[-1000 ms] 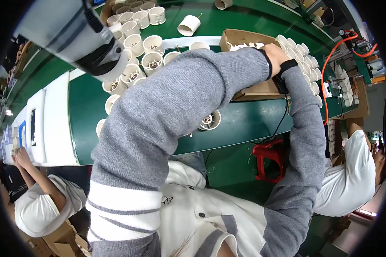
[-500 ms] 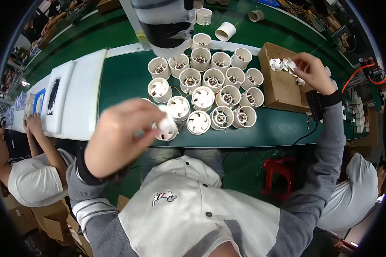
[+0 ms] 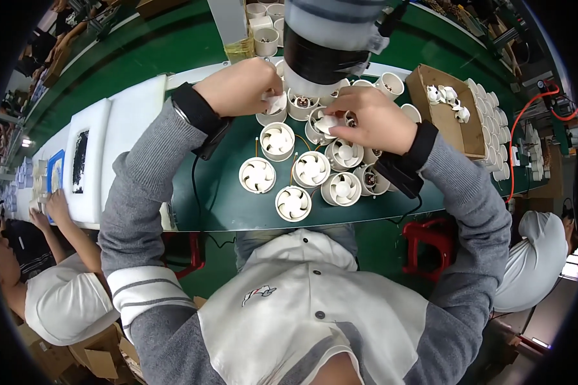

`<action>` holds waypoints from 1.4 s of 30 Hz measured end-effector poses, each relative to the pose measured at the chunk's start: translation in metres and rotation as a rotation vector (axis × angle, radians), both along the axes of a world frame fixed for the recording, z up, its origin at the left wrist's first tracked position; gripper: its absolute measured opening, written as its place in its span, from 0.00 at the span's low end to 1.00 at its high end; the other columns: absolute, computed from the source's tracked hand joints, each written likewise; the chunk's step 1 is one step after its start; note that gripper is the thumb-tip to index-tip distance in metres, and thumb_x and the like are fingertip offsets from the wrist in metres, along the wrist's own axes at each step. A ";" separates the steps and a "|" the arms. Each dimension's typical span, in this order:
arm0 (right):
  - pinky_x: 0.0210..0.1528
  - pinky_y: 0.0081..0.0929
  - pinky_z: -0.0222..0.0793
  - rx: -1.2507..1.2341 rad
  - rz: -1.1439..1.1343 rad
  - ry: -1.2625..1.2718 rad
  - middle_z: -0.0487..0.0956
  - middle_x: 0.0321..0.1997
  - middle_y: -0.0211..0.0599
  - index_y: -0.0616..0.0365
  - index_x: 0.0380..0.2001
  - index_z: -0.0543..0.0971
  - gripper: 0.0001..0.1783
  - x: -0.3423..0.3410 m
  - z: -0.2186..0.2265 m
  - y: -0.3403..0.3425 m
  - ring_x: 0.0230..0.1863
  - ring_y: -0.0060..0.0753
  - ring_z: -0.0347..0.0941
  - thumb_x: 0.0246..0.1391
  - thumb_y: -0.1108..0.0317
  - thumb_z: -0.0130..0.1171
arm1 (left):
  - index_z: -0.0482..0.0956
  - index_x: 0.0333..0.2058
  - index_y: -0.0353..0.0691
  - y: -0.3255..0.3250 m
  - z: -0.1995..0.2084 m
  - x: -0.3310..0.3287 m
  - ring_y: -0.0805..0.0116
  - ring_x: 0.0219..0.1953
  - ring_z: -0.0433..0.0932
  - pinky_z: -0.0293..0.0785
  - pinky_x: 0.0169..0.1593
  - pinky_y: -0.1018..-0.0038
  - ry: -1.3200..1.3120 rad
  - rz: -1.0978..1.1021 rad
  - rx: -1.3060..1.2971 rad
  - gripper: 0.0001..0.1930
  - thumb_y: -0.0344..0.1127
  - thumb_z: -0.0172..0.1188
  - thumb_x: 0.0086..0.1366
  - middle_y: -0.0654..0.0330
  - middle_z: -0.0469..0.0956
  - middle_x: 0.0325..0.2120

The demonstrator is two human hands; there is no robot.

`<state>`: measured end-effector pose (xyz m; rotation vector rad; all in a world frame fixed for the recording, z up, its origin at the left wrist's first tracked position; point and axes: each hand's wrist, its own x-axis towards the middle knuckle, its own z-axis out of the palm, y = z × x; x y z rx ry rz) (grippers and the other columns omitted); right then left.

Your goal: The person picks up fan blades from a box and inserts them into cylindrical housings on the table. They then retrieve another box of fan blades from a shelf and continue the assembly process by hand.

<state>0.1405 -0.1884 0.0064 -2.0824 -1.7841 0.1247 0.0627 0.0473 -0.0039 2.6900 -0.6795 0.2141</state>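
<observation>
Your left hand [image 3: 237, 86] pinches small white plastic fan impeller [image 3: 275, 102]; right hand [image 3: 366, 119] presses another impeller [image 3: 328, 123] into round white housing [image 3: 320, 128] — seating step. Next: align hub, push straight.

The person wears a grey knitted sweater with long sleeves; the left sleeve carries two broad white stripes on the upper arm. Over it sits a white vest or apron with a small embroidered emblem on the chest and a few dark buttons down the front. A black band wraps each wrist just behind the bare left hand [image 3: 237, 86] and right hand [image 3: 369, 119], with a thin dark cable trailing from each.
</observation>
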 end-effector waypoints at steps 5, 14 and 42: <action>0.36 0.35 0.68 -0.272 -0.121 0.005 0.75 0.26 0.42 0.62 0.28 0.77 0.14 -0.001 -0.003 0.014 0.31 0.44 0.72 0.36 0.66 0.60 | 0.77 0.22 0.31 -0.006 -0.010 0.009 0.53 0.26 0.75 0.73 0.34 0.67 0.190 -0.022 0.120 0.06 0.25 0.57 0.41 0.47 0.74 0.20; 0.37 0.36 0.69 -0.229 0.001 -0.147 0.75 0.29 0.46 0.62 0.28 0.74 0.11 0.000 -0.029 0.015 0.33 0.47 0.73 0.39 0.68 0.58 | 0.74 0.16 0.31 -0.012 -0.016 0.007 0.51 0.24 0.73 0.71 0.30 0.66 0.105 -0.040 0.188 0.03 0.23 0.57 0.38 0.46 0.71 0.18; 0.31 0.30 0.68 -0.495 -0.704 -0.135 0.77 0.27 0.45 0.59 0.32 0.78 0.12 0.144 0.040 -0.225 0.28 0.41 0.74 0.39 0.71 0.56 | 0.80 0.25 0.39 -0.266 0.068 0.132 0.59 0.26 0.77 0.74 0.32 0.69 -0.105 -0.070 -0.020 0.14 0.43 0.58 0.45 0.52 0.77 0.21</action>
